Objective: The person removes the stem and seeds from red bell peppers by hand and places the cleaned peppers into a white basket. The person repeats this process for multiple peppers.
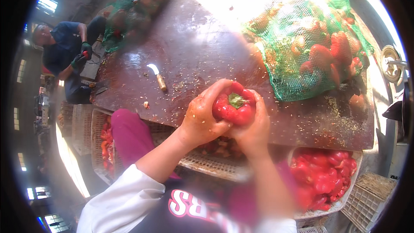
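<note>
Between my two hands, over the near part of a dark table [194, 45], is a red bell pepper [237, 115] with its green stem end facing up. My left hand [203, 113] grips the pepper's left side, and my right hand [257, 126] wraps its right side. To the left on the tabletop lies a small knife [161, 82] with a wooden handle and a curved blade. Pale seeds are scattered around the hands and the knife. A green mesh sack [304, 51] of red peppers rests at the right.
Another mesh sack of peppers [139, 9] stands at the far left. A person in dark clothes [64, 45] sits beyond the left edge, holding something red. Below the near edge are a crate of red peppers [359, 168], a left crate [97, 136] and a middle crate [213, 167].
</note>
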`<state>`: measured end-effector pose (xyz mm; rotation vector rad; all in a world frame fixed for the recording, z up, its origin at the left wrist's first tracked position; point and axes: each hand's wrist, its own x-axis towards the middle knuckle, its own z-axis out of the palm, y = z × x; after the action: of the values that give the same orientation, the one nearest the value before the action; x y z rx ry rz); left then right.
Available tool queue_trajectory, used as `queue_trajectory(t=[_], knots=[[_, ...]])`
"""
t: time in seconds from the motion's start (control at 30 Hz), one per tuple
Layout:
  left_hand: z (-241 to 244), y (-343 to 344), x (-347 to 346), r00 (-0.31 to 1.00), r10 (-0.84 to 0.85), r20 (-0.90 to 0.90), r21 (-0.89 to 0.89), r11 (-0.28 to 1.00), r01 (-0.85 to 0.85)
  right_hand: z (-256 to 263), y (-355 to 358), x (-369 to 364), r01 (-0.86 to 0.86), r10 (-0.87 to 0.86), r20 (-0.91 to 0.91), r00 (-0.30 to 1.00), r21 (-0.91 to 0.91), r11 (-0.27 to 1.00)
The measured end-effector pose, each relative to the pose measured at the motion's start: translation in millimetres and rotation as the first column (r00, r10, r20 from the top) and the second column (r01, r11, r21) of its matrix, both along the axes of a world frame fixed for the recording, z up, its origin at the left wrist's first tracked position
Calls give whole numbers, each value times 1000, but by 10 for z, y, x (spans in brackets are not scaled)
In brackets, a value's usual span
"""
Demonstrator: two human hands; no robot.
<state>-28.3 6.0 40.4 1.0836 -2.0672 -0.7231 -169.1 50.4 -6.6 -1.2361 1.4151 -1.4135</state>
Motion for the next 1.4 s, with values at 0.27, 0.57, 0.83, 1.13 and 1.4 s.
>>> queue_trajectory(t=[0.27,0.57,0.83,1.13,1.4], knots=[[-97,-18,-75,998,-27,-48,-23,999,26,-169,-22,-43,-8,-84,367,926,242,970],[-193,16,37,997,9,-81,126,992,1,-360,-22,-6,127,-133,67,989,85,988],[-496,9,175,931,-16,-366,292,947,131,-406,-32,-13,-75,3,291,957,236,969],[-833,-69,-137,644,258,-720,472,863,182,-558,-146,-9,-145,98,469,878,65,987],[-1021,-123,-180,778,285,-560,622,765,168,-369,-57,-139,100,-177,424,888,197,975]])
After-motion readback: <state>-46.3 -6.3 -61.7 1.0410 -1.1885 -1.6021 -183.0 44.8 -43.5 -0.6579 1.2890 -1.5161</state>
